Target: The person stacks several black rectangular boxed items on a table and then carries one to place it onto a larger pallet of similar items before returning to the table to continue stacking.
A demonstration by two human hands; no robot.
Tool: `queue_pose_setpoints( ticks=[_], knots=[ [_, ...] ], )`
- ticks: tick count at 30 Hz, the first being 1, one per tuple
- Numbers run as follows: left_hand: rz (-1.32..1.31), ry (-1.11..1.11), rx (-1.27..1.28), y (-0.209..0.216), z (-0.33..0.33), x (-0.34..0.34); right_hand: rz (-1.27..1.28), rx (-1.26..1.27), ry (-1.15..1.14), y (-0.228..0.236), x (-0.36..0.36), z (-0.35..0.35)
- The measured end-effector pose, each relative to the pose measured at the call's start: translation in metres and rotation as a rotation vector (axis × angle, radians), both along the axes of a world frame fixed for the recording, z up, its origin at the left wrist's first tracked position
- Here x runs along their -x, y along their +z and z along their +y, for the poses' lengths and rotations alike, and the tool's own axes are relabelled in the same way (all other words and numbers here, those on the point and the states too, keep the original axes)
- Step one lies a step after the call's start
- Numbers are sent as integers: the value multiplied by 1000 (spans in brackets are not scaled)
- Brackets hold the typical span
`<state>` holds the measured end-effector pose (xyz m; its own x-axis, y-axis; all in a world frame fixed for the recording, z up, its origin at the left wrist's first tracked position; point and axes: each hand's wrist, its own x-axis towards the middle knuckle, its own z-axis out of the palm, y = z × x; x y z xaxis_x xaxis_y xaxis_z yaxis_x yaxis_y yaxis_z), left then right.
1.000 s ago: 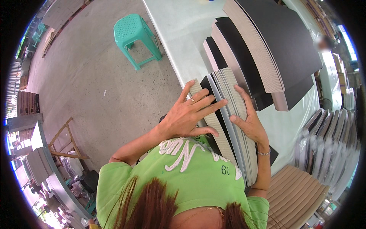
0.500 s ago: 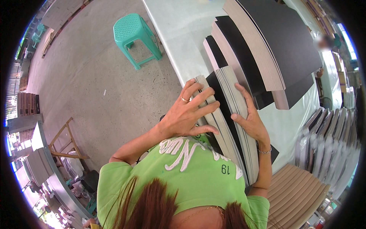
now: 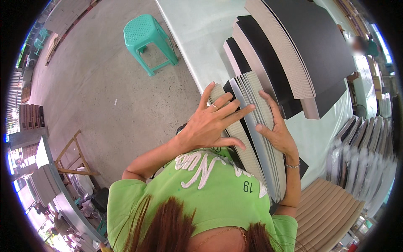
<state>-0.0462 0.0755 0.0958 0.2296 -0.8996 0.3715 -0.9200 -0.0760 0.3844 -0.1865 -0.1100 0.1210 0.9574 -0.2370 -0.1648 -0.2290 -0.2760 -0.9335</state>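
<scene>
Two stacks of thin grey-edged boards with black faces stand on edge against my body, leaning apart. My left hand [image 3: 214, 119] lies over the left stack [image 3: 248, 156], fingers spread and thumb apart. Its index fingertip reaches across the gap to a pale, shiny board face [image 3: 257, 140] on the right stack's near side. My right hand [image 3: 278, 133] holds the right stack [image 3: 253, 91], thumb over the board edges and forearm along its outer side. Its remaining fingers are hidden behind the boards. A dark strip shows in the gap between the stacks.
Further stacks of black boards [image 3: 312, 46] lie on the pale table [image 3: 189, 33]. A green plastic stool [image 3: 147, 38] stands left of the table. Brown curved panels [image 3: 327, 210] and plastic-wrapped boards [image 3: 361, 155] are at the right. A wooden frame [image 3: 75, 157] stands at the left.
A pale board face has come to the right stack's left side, where black showed before. My left hand has shifted right, its index finger stretched further. My right hand has barely moved.
</scene>
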Motion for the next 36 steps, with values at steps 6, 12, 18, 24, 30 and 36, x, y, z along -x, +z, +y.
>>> queue_pose_setpoints(
  ticks=[6,12,18,24,30,36],
  knots=[
    [46,-18,-4,0,7,-2,13,7,-4,0,-1,0],
    [56,-19,9,-2,8,-1,23,11,-5,-1,0,0],
    [17,11,11,-8,9,0,38,29,-8,0,0,1],
    [45,-2,0,-4,12,-2,31,20,-5,2,-1,1],
    [81,18,88,-6,9,-4,46,67,-6,0,0,0],
    [44,7,-4,9,-7,-1,-30,102,41,-1,0,-2]
  ],
)
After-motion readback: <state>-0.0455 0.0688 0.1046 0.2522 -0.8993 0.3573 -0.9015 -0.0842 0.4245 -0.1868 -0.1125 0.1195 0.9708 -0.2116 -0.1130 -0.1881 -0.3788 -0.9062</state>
